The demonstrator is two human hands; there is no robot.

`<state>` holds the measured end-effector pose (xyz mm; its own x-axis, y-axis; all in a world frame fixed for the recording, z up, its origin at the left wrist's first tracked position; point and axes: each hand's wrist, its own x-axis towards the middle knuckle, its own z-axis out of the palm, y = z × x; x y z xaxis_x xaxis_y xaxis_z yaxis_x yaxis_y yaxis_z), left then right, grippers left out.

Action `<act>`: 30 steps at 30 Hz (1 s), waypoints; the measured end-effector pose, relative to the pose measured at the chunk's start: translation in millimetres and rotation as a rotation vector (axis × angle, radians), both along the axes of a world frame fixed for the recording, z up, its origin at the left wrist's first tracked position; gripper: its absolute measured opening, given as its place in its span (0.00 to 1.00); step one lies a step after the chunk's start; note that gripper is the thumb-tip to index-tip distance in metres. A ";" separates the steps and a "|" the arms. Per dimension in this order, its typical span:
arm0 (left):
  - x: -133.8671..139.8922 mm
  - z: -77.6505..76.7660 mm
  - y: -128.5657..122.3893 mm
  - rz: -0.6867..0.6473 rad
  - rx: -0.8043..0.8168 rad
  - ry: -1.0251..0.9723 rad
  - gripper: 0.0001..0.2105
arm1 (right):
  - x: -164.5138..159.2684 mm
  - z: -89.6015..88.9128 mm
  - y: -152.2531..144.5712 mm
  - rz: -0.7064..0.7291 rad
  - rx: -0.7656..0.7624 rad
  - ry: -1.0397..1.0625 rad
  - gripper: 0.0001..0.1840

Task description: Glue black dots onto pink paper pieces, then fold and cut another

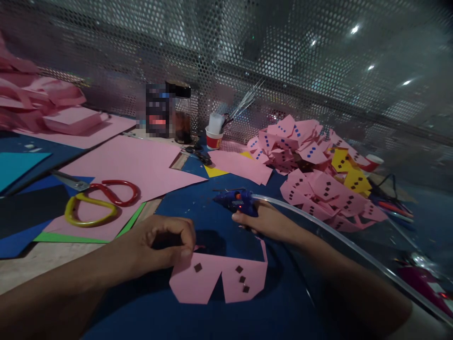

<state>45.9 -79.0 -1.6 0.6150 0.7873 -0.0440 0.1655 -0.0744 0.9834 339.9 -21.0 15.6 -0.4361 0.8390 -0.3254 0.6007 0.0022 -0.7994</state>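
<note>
My left hand [171, 241] is closed in a pinch at the upper left edge of a folded pink paper cutout [212, 267], which has a notch at the bottom. Dark diamond shapes mark the cutout: one on the left part, three in a slanting row on the right. A narrow pink strip rises at its right end. In my right hand [265, 219] is a blue glue gun [235, 202], its nozzle pointing left above the blue table. A long clear glue stick [329, 226] runs from its back across my right forearm. My fingers partly hide the handle.
Scissors [90, 219] with red and yellow handles lie on pink sheets [130, 165] at left. Finished-looking pink paper pieces [304, 146] are heaped at right. A paper cup [214, 138], a jar [183, 125] and dark scissors [201, 155] stand or lie before the perforated metal wall [219, 56].
</note>
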 end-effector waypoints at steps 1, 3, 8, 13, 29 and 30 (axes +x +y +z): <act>-0.1 -0.5 -0.1 0.002 -0.001 -0.004 0.12 | 0.0 -0.5 0.1 0.000 0.000 -0.001 0.28; -0.3 -1.4 -0.3 0.009 -0.004 0.001 0.12 | -0.2 -0.7 0.3 0.001 0.000 -0.004 0.27; 0.6 -0.5 -1.0 0.028 -0.024 0.016 0.12 | -1.2 1.8 0.2 0.003 0.002 -0.026 0.27; 1.3 -0.9 -0.3 0.024 -0.002 -0.014 0.13 | -1.3 2.7 -0.5 -0.017 -0.021 0.005 0.26; -12.8 -2.9 18.8 0.245 -0.010 -0.032 0.10 | 11.9 44.6 -19.9 -0.067 0.142 0.175 0.19; -14.2 -2.5 20.3 0.288 -0.023 -0.034 0.10 | 13.0 47.0 -24.0 -0.070 0.144 0.197 0.20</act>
